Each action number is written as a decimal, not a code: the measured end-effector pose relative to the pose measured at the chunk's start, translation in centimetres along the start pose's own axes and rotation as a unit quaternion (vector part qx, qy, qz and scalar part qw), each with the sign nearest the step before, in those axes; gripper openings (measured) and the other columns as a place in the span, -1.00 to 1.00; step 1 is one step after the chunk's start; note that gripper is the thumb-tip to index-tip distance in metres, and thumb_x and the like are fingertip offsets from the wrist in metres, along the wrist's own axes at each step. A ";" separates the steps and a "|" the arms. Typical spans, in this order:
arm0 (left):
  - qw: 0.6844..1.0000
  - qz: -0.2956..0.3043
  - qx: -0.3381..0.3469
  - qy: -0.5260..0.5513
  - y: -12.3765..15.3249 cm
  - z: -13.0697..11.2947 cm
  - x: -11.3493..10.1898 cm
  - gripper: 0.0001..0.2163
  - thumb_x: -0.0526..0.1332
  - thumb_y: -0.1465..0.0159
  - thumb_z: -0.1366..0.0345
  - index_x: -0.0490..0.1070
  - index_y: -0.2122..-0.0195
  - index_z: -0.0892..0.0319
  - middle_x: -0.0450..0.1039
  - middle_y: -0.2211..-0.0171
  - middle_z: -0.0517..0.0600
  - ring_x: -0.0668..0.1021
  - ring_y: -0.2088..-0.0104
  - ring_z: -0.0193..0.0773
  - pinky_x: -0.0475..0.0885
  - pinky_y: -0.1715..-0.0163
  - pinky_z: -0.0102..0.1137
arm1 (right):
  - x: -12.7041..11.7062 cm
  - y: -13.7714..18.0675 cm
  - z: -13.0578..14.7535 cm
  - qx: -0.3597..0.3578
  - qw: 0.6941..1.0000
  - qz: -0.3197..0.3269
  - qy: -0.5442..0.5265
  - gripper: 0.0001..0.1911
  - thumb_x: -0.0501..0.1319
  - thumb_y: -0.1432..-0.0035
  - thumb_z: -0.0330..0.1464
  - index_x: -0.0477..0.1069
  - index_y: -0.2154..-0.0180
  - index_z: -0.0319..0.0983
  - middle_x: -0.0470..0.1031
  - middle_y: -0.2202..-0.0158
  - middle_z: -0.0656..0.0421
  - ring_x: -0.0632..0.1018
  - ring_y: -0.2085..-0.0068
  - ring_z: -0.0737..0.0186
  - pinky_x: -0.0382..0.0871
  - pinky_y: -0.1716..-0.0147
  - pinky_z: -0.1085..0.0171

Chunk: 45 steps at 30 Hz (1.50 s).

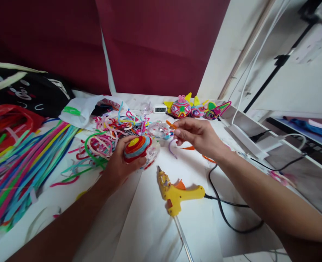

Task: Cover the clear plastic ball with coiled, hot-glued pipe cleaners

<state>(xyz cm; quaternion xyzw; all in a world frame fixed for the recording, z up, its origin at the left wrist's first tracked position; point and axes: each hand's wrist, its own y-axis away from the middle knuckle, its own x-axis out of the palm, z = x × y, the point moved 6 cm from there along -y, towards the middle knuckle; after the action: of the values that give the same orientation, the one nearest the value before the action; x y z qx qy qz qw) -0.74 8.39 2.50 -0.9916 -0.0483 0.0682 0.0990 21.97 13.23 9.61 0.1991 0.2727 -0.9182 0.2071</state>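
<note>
My left hand [122, 163] is wrapped round a clear ball [138, 149] partly covered in coils of red, orange, yellow and blue pipe cleaner. Between the thumb and fingers of my right hand [189, 133] is pinched a short orange pipe cleaner [171, 124], held apart from the ball and to its right. Below both hands a yellow hot glue gun [179, 194] lies on the white table, its nozzle toward the ball and a clear glue stick [184, 238] in its back end. A purple pipe cleaner [172, 149] and an orange piece [188, 148] lie under my right hand.
Bundles of long pipe cleaners [40, 160] spread over the left side, with a tangled pile [103, 140] behind my left hand. Several decorated figures [181, 108] and a small digital timer [160, 108] stand at the back. The black cord [229, 227] curves right, near a power strip [248, 142].
</note>
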 end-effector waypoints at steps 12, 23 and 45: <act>0.997 0.074 0.035 -0.014 1.3 -0.5 0.9 -0.42 0.49 -0.10 0.10 0.38 -0.13 0.01 0.54 -0.08 0.04 0.61 -0.06 -0.01 0.55 -0.05 -0.22 | 2.6 3.6 5.8 -0.243 0.943 0.006 0.226 -0.84 0.20 -0.41 -0.42 0.56 0.20 -0.29 0.55 0.38 0.11 0.51 0.34 0.23 0.38 0.31 0.27; 0.991 0.125 0.034 -0.042 1.6 -0.7 0.9 -0.43 0.45 -0.17 0.10 0.31 -0.17 0.00 0.54 -0.09 0.01 0.61 -0.05 -0.06 0.54 -0.02 -0.31 | 2.9 3.9 5.4 -0.220 0.946 0.034 0.238 -0.82 0.15 -0.42 -0.41 0.51 0.22 -0.28 0.54 0.40 0.13 0.45 0.38 0.24 0.28 0.37 0.27; 0.984 0.133 0.061 -0.097 1.8 -0.6 1.2 -0.39 0.46 -0.17 0.13 0.30 -0.21 -0.06 0.46 -0.14 0.02 0.57 -0.10 -0.01 0.50 -0.08 -0.27 | 3.8 4.0 5.0 -0.209 0.947 0.052 0.238 -0.78 0.16 -0.40 -0.40 0.54 0.29 -0.29 0.44 0.42 0.14 0.41 0.39 0.24 0.22 0.42 0.28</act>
<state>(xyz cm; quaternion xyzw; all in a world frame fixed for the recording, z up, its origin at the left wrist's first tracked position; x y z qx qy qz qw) 0.70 6.63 2.60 -0.9699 0.0784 0.1798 0.1440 19.48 6.18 9.93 0.3776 0.4887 -0.7549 0.2206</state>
